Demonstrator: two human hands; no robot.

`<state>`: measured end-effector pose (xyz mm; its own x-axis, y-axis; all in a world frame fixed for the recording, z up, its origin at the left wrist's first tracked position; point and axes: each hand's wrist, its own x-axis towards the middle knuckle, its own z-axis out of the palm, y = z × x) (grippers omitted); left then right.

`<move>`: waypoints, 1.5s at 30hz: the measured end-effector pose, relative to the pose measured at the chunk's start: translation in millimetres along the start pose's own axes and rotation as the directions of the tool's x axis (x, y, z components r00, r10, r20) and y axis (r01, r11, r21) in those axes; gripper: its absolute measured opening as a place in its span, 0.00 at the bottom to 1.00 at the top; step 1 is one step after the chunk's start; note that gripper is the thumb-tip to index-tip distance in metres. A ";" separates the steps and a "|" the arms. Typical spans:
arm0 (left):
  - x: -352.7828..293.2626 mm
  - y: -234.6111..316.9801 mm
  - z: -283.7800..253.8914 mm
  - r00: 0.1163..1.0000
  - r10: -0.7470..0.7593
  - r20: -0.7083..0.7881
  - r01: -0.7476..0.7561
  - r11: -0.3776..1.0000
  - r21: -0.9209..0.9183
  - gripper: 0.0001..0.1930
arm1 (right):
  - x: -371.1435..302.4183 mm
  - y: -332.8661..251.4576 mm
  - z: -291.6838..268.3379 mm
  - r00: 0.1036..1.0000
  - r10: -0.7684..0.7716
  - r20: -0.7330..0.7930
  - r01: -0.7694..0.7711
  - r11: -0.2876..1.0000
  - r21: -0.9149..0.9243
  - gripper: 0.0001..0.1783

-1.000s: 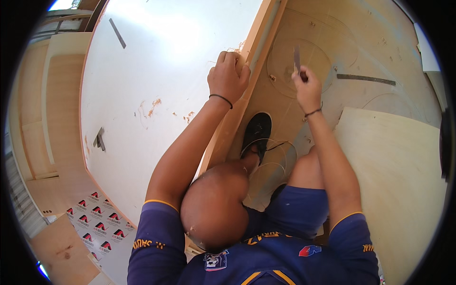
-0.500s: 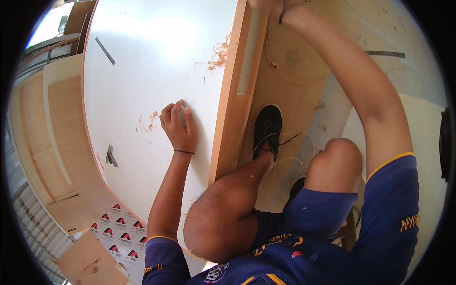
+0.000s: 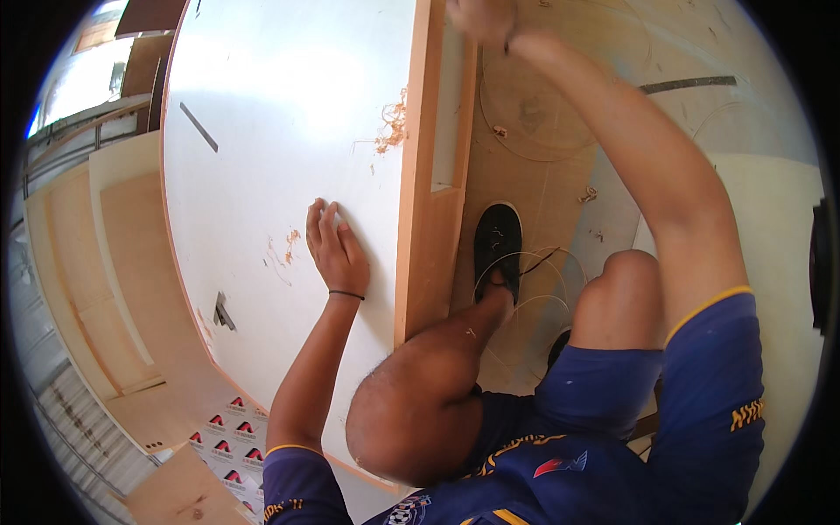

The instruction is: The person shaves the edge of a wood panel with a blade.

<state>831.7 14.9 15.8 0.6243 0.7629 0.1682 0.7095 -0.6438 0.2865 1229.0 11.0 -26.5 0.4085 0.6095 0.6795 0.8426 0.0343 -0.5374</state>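
Observation:
A large white panel [image 3: 262,175] with a wooden frame edge [image 3: 418,175] fills the left and middle of the view. My left hand [image 3: 337,249] lies on the panel with its fingers stretched out, holding nothing. At the top, my right hand [image 3: 483,16] is at the far part of the frame edge. It is smeared by motion and partly cut off, so its fingers and anything in them cannot be made out. Curled wood shavings [image 3: 392,122] lie on the panel beside the edge, and more lie near my left hand.
A dark strip [image 3: 199,127] and a small dark metal piece [image 3: 225,312] lie on the panel. My shoe [image 3: 498,245] rests on the floor beside the frame, among thin looped strips [image 3: 560,297] and shavings. Plywood panels [image 3: 131,254] stand at the left, near a printed sheet [image 3: 229,442].
My left hand's fingers have straightened from a more curled pose. My right hand stays by the far frame edge, blurred in both frames. The whole view has shifted slightly.

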 end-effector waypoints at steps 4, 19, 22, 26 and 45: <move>2.2 7.3 11.1 1.000 -0.012 0.024 0.014 0.997 -0.072 0.17 | 11.8 61.6 44.9 0.996 0.069 0.054 -0.069 0.998 0.002 0.17; -3.5 -4.5 -10.2 1.000 -0.027 0.014 0.027 1.000 -0.016 0.18 | -62.0 -68.7 23.4 0.957 0.152 0.248 -0.210 0.951 0.226 0.20; 12.8 34.3 43.4 0.997 0.060 0.057 -0.050 0.986 -0.158 0.18 | -24.2 111.3 -8.7 0.981 0.190 0.044 -0.179 0.968 -0.177 0.20; -1.3 1.0 3.7 1.000 0.006 0.009 -0.006 1.000 -0.027 0.17 | -17.5 9.6 13.9 1.000 0.028 -0.009 -0.028 0.999 0.030 0.18; 1.5 6.2 15.2 1.000 0.002 -0.016 -0.003 0.997 -0.073 0.19 | -19.7 -7.6 -7.3 0.999 -0.044 0.029 0.046 0.995 -0.084 0.22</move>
<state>842.0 11.2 3.6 0.6202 0.7627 0.1834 0.6820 -0.6398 0.3542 1217.1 -7.2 -32.2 0.3607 0.6303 0.6874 0.8870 -0.0039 -0.4618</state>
